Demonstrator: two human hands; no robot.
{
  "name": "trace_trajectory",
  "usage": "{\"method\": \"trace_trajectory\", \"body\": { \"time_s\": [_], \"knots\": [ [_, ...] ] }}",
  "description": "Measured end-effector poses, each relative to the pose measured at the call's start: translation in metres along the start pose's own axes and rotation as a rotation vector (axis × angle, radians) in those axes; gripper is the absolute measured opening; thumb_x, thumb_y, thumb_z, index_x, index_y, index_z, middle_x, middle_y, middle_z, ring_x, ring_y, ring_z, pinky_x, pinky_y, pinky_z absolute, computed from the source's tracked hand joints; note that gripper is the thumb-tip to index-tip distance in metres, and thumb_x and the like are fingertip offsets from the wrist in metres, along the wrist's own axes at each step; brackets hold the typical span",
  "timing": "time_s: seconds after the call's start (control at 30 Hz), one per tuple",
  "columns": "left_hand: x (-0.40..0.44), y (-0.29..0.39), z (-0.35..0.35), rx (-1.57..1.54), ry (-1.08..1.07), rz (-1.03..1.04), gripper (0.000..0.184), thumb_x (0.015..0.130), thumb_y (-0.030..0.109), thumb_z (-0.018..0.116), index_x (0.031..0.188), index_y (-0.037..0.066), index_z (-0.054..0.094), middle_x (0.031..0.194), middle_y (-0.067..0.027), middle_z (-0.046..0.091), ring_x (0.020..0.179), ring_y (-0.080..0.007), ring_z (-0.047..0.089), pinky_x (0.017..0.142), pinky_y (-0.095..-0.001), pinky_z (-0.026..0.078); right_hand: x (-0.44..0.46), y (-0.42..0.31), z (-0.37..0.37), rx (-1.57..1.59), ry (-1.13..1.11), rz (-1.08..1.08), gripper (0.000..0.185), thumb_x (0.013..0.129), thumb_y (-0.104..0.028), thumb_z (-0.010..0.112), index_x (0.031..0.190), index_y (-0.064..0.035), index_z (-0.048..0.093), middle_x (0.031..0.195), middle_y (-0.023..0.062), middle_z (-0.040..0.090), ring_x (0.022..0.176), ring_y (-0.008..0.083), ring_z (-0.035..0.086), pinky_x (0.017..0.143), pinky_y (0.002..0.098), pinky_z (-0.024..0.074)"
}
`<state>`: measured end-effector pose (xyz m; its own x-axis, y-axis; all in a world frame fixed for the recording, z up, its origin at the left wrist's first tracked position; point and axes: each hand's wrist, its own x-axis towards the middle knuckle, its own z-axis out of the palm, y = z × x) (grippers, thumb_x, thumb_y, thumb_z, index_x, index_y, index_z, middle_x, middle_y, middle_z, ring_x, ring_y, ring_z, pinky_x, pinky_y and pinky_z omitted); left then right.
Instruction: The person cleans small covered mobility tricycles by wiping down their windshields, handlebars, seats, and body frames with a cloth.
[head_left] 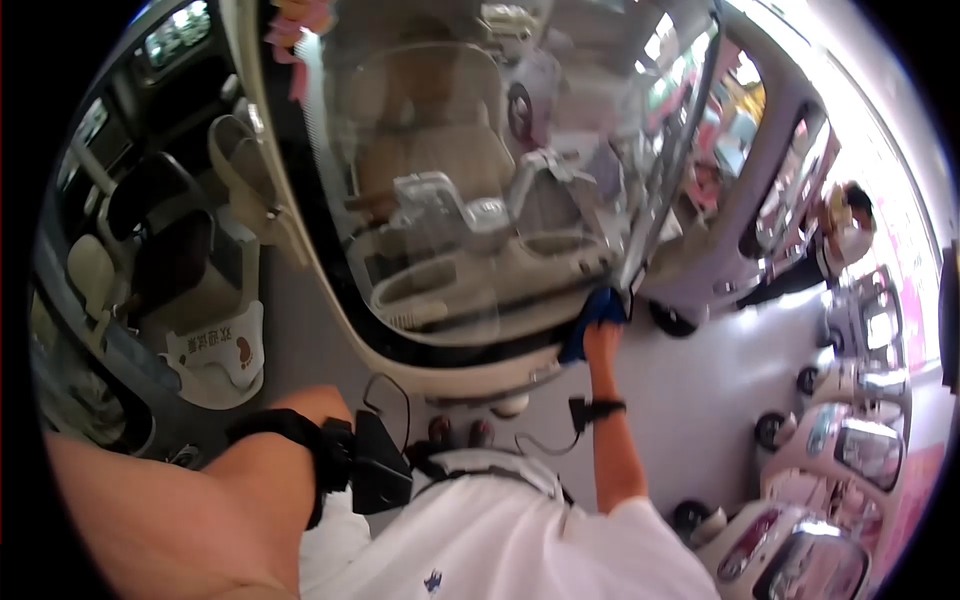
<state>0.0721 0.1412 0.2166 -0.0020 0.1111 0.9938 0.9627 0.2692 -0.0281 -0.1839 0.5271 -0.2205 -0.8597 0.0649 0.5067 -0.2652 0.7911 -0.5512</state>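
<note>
My right hand (pixel 602 335) holds a blue cloth (pixel 600 308) against the lower right corner of the windshield (pixel 440 180) of a small beige vehicle (pixel 440 380). Its fingers are wrapped in or behind the cloth. My left arm is bent across the lower left, with a black device strapped on it. Only a part of my left hand (pixel 322 402) shows beyond the black device (pixel 380 465), below the vehicle's front edge; its fingers are hidden.
At the left stands another vehicle with an open door and a printed floor mat (pixel 215 350). A mauve vehicle (pixel 700 270) is on the right, with a person (pixel 845 240) beyond it. Several small vehicles (pixel 820 520) line the lower right.
</note>
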Motion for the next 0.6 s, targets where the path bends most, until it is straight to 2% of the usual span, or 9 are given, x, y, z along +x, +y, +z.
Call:
{"method": "trace_trajectory", "body": {
  "time_s": [0.07,0.13,0.2,0.27,0.3,0.33,0.37,0.43,0.6],
  "knots": [
    [-0.004,-0.001,0.000,0.025,0.024,-0.011,0.008,0.091,0.012,0.062,0.092,0.004,0.061,0.095,-0.0095,0.062,0.083,-0.0241,0.059,0.073,-0.0370,0.046,0.002,-0.059,-0.013,0.094,0.039,-0.097,0.058,0.087,-0.011,0.060,0.140,0.0041,0.044,0.138,0.0276,0.048,0.129,0.0455,0.043,0.113,0.0474,0.0315],
    [-0.004,0.000,0.000,0.050,0.047,-0.013,0.008,0.090,0.012,0.063,0.092,0.004,0.061,0.094,-0.0093,0.061,0.083,-0.0238,0.058,0.073,-0.0369,0.046,-0.003,-0.089,-0.017,0.074,-0.093,-0.137,0.062,0.082,-0.010,0.063,0.140,0.0033,0.044,0.139,0.0274,0.047,0.135,0.0469,0.038,0.114,0.0479,0.0292],
    [-0.003,0.000,-0.001,0.062,0.060,-0.018,0.008,0.090,0.012,0.063,0.091,0.005,0.060,0.093,-0.0090,0.060,0.082,-0.0236,0.058,0.072,-0.0368,0.045,-0.015,-0.148,-0.030,0.140,-0.195,-0.104,0.064,0.077,-0.011,0.067,0.135,0.0066,0.046,0.145,0.0321,0.036,0.140,0.0486,0.028,0.116,0.0463,0.0254],
    [-0.003,-0.003,0.003,0.071,0.069,-0.007,0.008,0.090,0.013,0.063,0.091,0.005,0.060,0.092,-0.0088,0.060,0.081,-0.0234,0.057,0.071,-0.0367,0.045,-0.023,-0.191,-0.031,0.220,-0.096,-0.218,0.067,0.073,-0.015,0.073,0.130,0.0095,0.047,0.149,0.0382,0.023,0.142,0.0534,0.019,0.117,0.0522,0.0200],
    [-0.001,-0.005,0.005,0.072,0.070,-0.003,0.009,0.089,0.013,0.063,0.091,0.005,0.060,0.092,-0.0087,0.059,0.081,-0.0232,0.057,0.071,-0.0367,0.044,-0.026,-0.202,-0.033,0.091,-0.178,-0.378,0.081,0.069,-0.019,0.077,0.135,0.0108,0.042,0.151,0.0398,0.014,0.143,0.0566,0.012,0.116,0.0600,0.0147],
    [-0.001,-0.007,0.008,0.065,0.069,0.003,0.009,0.089,0.013,0.064,0.090,0.005,0.059,0.092,-0.0086,0.059,0.080,-0.0231,0.057,0.070,-0.0367,0.044,-0.025,-0.221,-0.042,0.071,-0.297,-0.389,0.090,0.066,-0.025,0.080,0.141,0.0051,0.040,0.152,0.0394,0.012,0.143,0.0588,0.009,0.114,0.0660,0.0126],
    [0.000,-0.008,0.013,0.062,0.070,0.011,0.009,0.089,0.013,0.064,0.090,0.005,0.059,0.091,-0.0085,0.059,0.080,-0.0230,0.056,0.070,-0.0366,0.044,-0.026,-0.230,-0.041,0.056,-0.328,-0.411,0.091,0.066,-0.031,0.079,0.146,-0.0073,0.042,0.151,0.0384,0.015,0.143,0.0590,0.008,0.114,0.0654,0.0151],
    [0.001,-0.011,0.021,0.062,0.070,0.011,0.009,0.089,0.013,0.064,0.090,0.006,0.059,0.091,-0.0083,0.058,0.079,-0.0228,0.056,0.069,-0.0365,0.043,-0.031,-0.213,-0.020,0.014,-0.248,-0.470,0.090,0.067,-0.030,0.078,0.149,-0.0178,0.042,0.151,0.0338,0.021,0.143,0.0554,0.015,0.114,0.0633,0.0193],
    [0.004,-0.012,0.055,0.101,0.070,0.003,0.011,0.088,0.014,0.065,0.088,0.006,0.058,0.089,-0.0078,0.057,0.077,-0.0222,0.054,0.068,-0.0363,0.042,-0.001,-0.160,-0.036,-0.022,-0.302,-0.687,0.079,0.064,-0.022,0.077,0.140,-0.0215,0.054,0.151,0.0232,0.026,0.143,0.0458,0.022,0.115,0.0577,0.0236]
  ]
}}
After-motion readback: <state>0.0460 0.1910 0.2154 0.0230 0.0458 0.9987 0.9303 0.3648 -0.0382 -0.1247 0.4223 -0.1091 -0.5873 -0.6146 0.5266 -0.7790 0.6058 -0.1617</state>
